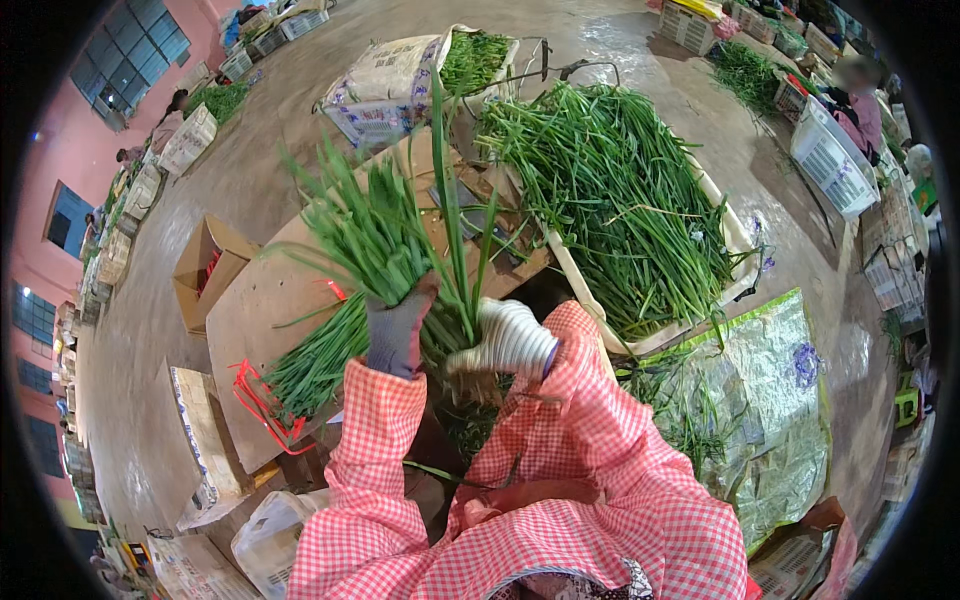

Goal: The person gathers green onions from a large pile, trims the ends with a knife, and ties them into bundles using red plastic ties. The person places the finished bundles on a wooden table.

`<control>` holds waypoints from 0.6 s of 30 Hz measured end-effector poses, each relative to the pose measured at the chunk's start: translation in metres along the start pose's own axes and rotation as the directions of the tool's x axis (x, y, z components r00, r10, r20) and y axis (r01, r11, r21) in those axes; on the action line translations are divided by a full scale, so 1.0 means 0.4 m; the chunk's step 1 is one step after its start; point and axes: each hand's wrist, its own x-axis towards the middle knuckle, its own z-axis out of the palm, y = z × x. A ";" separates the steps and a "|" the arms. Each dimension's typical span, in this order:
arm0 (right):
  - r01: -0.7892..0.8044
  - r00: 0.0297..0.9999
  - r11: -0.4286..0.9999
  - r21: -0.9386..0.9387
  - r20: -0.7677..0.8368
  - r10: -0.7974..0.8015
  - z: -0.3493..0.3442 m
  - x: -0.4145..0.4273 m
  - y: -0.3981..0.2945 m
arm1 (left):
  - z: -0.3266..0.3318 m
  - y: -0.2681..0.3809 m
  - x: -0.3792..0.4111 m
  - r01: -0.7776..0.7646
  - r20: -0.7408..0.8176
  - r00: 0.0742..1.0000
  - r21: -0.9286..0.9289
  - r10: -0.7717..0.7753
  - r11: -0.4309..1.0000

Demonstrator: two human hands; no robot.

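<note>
My left hand (394,334), in a dark grey and purple glove, is closed around a thick bunch of garlic chives (367,225), whose leaves fan upward and blur. Beside it my right hand (510,337), in a whitish ribbed glove, has its fingers curled at the base of a few long upright leaves (450,217). The fingertips are blurred. Below my left hand a neat bundle of chives (322,360) lies on a brown board (247,315), near red ties (262,405). A crate heaped with loose chives (615,202) stands ahead to the right.
A cardboard box (210,270) with red items sits left of the board. Behind the board stands a covered crate (382,120). At right, a shiny woven sheet (772,412) carries scattered leaves. A person (862,112) sits by a white crate (832,157); crates line the left wall.
</note>
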 end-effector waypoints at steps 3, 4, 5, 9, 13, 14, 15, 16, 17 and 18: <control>0.090 0.990 0.989 0.117 -0.123 -0.075 -0.088 0.063 -0.013 | 0.119 0.041 0.022 -0.130 0.071 0.989 0.015 0.129 0.991; 0.204 0.957 0.972 0.117 -0.234 -0.173 -0.104 0.101 -0.017 | 0.139 0.072 0.037 -0.053 0.149 0.986 -0.102 0.068 0.993; 0.306 0.904 0.947 0.094 -0.342 -0.258 -0.122 0.138 -0.014 | 0.185 0.099 0.057 -0.293 0.216 0.942 0.150 0.258 0.944; 0.206 0.949 0.956 -0.208 -0.194 -0.247 -0.214 0.248 -0.001 | 0.200 0.138 0.140 -0.146 0.396 0.916 0.188 0.061 0.971; 0.307 0.921 0.855 -0.418 -0.098 -0.378 -0.251 0.322 0.074 | 0.189 0.112 0.218 -0.348 0.528 0.840 0.345 0.127 0.871; 0.261 0.944 0.937 -0.232 -0.141 -0.298 -0.237 0.350 0.073 | 0.181 0.110 0.223 -0.359 0.549 0.829 0.372 0.109 0.856; 0.199 0.960 0.921 -0.336 -0.120 -0.251 -0.247 0.344 0.078 | 0.180 0.115 0.224 -0.330 0.510 0.858 0.460 0.059 0.824; 0.128 0.976 0.884 -0.449 -0.101 -0.192 -0.277 0.315 0.007 | 0.203 0.137 0.220 -0.293 0.473 0.881 0.532 0.008 0.794; 0.222 0.945 0.940 -0.259 -0.182 -0.273 -0.260 0.335 0.058 | 0.224 0.151 0.217 -0.267 0.441 0.897 0.601 -0.034 0.753; 0.351 0.899 0.934 -0.069 -0.252 -0.357 -0.232 0.364 0.107 | 0.182 0.107 0.270 -0.293 0.503 0.864 0.501 0.001 0.814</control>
